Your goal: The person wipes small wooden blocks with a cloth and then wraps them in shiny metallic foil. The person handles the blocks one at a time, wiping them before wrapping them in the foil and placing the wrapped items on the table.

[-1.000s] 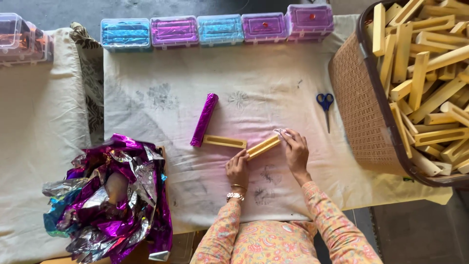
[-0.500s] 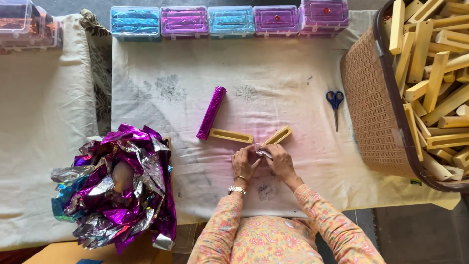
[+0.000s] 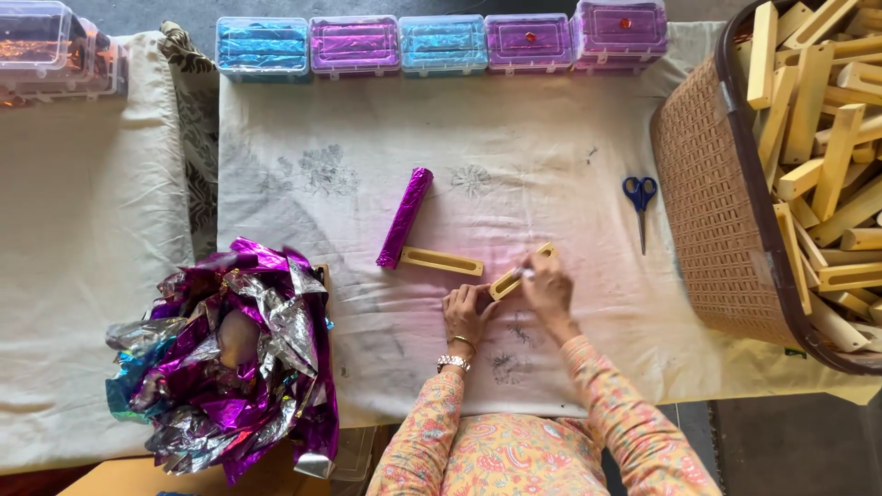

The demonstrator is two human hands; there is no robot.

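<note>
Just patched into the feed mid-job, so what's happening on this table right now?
A person seated at a cloth-covered table steadies a slotted wooden block with the left hand, while the right hand holds a small pen-like tool to it. A second bare block and a purple foil-wrapped one lie just beyond. Crumpled foil sheets sit to the left, scissors and a basket of blocks to the right.

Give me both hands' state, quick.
Left hand: fingers pressing down the slotted wooden bar.
Right hand: closed on something small and white over it.
</note>
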